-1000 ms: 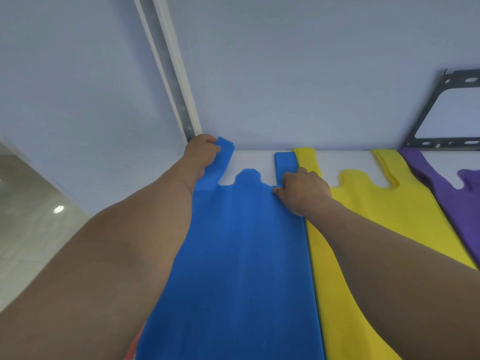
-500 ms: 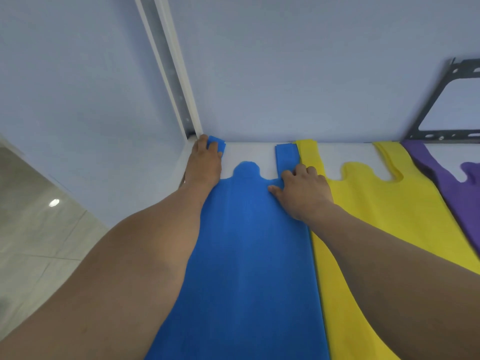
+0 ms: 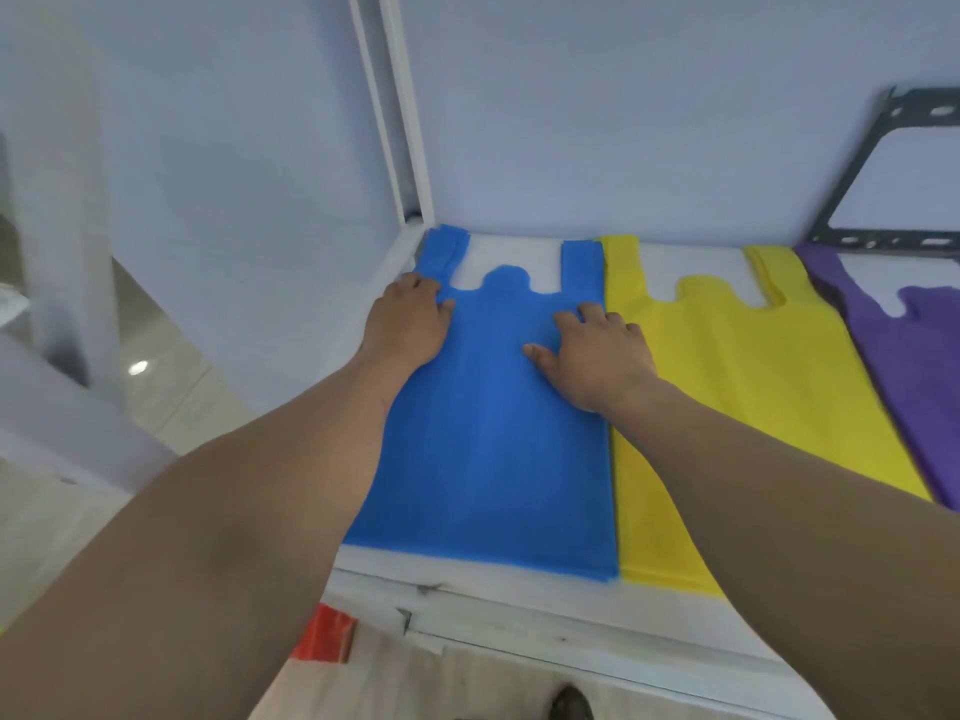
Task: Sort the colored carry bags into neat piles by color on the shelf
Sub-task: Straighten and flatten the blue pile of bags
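Note:
A blue carry bag (image 3: 493, 449) lies flat at the left end of the white shelf (image 3: 519, 589), handles toward the wall. My left hand (image 3: 408, 324) rests palm-down on its left edge below the left handle. Fingers spread, my right hand (image 3: 597, 350) presses flat on the bag's upper right part. To the right, a yellow bag (image 3: 737, 387) lies edge to edge with the blue one. Beyond it, a purple bag (image 3: 924, 366) reaches the frame's right edge.
A white upright post (image 3: 410, 148) stands at the shelf's back left corner against the pale wall. A dark metal bracket (image 3: 857, 200) hangs on the wall at the right. Below the shelf front, something red (image 3: 324, 634) sits near the floor.
Both hands slid back from the blue bag's handles toward me and now lie flat on its body. The view has pulled back, showing the shelf's front edge.

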